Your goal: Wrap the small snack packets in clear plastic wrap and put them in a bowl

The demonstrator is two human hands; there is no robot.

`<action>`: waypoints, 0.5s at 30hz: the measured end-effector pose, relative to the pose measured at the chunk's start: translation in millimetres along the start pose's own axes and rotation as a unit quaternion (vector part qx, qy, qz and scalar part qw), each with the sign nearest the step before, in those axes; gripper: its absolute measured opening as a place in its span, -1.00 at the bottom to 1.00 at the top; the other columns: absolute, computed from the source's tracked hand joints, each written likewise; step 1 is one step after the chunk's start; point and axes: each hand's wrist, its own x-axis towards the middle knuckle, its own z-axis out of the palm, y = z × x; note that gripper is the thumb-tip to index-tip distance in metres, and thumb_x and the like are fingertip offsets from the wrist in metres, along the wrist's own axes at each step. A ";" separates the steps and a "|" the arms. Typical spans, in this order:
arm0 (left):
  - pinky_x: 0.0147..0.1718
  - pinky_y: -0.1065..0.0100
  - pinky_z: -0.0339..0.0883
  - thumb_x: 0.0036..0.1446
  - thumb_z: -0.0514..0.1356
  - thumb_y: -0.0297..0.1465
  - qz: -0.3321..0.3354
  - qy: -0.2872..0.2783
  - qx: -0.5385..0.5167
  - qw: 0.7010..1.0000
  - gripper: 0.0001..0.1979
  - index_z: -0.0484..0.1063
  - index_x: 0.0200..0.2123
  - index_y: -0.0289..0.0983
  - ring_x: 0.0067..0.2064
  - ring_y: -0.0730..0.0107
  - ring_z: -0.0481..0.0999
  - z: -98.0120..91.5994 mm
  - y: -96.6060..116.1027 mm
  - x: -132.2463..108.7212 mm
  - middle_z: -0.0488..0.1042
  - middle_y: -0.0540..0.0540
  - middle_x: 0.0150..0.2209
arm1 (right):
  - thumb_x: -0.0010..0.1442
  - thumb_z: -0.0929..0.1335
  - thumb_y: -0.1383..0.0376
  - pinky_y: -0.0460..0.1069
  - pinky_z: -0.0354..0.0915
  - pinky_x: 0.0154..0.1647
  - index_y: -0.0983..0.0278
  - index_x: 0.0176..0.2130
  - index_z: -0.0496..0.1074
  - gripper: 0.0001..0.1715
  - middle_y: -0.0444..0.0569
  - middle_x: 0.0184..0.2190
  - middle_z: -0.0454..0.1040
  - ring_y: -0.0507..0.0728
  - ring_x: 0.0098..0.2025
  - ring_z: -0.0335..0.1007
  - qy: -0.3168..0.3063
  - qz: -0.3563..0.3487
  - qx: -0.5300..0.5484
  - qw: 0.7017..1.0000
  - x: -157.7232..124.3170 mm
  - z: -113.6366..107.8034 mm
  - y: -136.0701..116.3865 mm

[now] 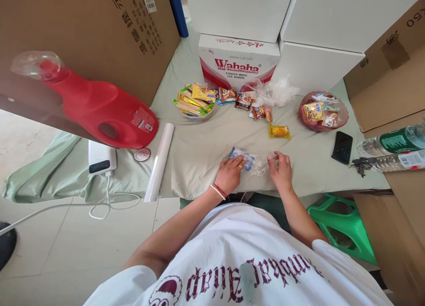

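Note:
My left hand [229,173] lies on the table with its fingers stretched out over a blue snack packet [248,163] and crumpled clear plastic film [258,165]. The fingers press down from above, and part of the packet is hidden beneath them. Just to the right of the film is my right hand [281,170], its fingers loosely bent and thumb apart from them. I see nothing held in it; whether its fingertips touch the film's edge I cannot tell. A yellow wrapped snack [279,131] lies beyond the right hand.
Farther back are a bowl of snacks [199,116], several loose packets [245,101], crumpled clear bags [279,91] and a pink bowl [341,118]. A film roll [160,162] and red jug [113,107] are left; a phone [341,147] and bottles [396,140] right. Boxes [239,60] stand behind.

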 end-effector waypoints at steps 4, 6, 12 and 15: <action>0.12 0.02 0.31 0.30 0.03 -0.56 0.002 0.003 0.028 1.000 -0.51 0.44 0.23 -0.18 0.29 0.11 0.43 0.8 4.0 0.0 0.40 -0.18 0.35 | 0.31 0.35 0.04 0.26 0.24 0.23 0.32 -0.07 0.54 -0.57 0.27 0.04 0.44 0.38 0.14 0.28 -0.076 -0.037 -0.062 0.995 7.5 12.6 -5.3; 0.09 0.02 0.31 0.31 0.03 -0.56 -0.001 0.002 0.041 0.999 -0.51 0.43 0.24 -0.19 0.30 0.10 0.42 0.9 5.8 -1.4 0.40 -0.19 0.36 | 0.30 0.35 0.14 0.19 0.27 0.22 0.28 -0.15 0.52 -0.73 0.22 0.03 0.45 0.34 0.11 0.31 -0.091 -0.066 -0.031 0.993 1.7 14.7 -11.6; 0.05 0.00 0.32 0.31 0.02 -0.56 0.003 -0.008 0.064 0.998 -0.49 0.41 0.28 -0.23 0.33 0.07 0.39 5.2 10.3 -4.3 0.33 -0.22 0.40 | 0.41 0.24 0.15 0.01 0.35 -0.10 0.19 -0.20 0.41 -0.76 -0.01 -0.26 0.50 0.16 -0.23 0.43 -0.097 -0.087 0.056 0.990 -3.8 7.4 -49.2; 0.15 -0.04 0.28 0.29 0.02 -0.57 0.010 -0.002 0.052 0.999 -0.51 0.46 0.23 -0.28 0.33 0.04 0.39 6.8 10.6 -3.4 0.42 -0.29 0.32 | 0.43 0.21 0.26 0.00 0.32 -0.07 0.21 -0.20 0.41 -0.78 0.01 -0.22 0.51 0.17 -0.15 0.43 -0.135 -0.137 0.014 0.981 6.9 17.8 -76.7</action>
